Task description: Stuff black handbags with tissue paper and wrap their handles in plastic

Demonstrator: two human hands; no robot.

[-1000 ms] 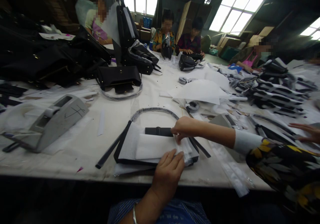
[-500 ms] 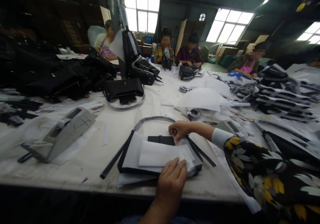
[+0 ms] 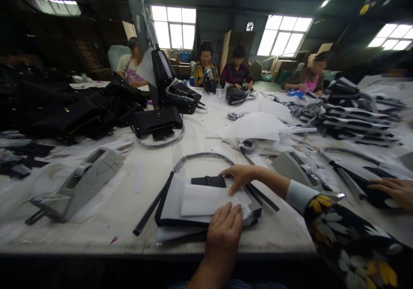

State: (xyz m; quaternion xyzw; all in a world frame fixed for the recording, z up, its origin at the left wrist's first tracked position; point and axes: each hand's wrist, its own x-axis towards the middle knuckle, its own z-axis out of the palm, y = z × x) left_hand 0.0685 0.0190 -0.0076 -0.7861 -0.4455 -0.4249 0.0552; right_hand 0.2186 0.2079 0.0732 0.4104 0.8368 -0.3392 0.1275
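A black handbag (image 3: 159,212) lies flat before me, largely covered by a white foam sheet (image 3: 171,201). Its plastic-wrapped handle (image 3: 204,155) arches over the far side. On the bag rests a folded white packet (image 3: 200,201), its right end in crinkled clear plastic. My left hand (image 3: 225,231) lies on the packet's lower right edge, fingers stretched out, thumb hidden. Reaching in from the right in a floral sleeve, my right hand (image 3: 240,178) has its fingers spread over the clear plastic, beside a black strap piece (image 3: 208,180).
Grey tape dispensers (image 3: 93,177) stand left and right. Another black bag (image 3: 158,121) and a pile of black bags (image 3: 77,112) are farther left. White sheets (image 3: 254,125) lie mid-table. A co-worker's hand (image 3: 395,190) rests at the right edge; several people sit across.
My right hand has opened out and shifted slightly right and down over the bag. My left hand stays on the packet. The co-worker's hand now shows at right; the whole view has shifted.
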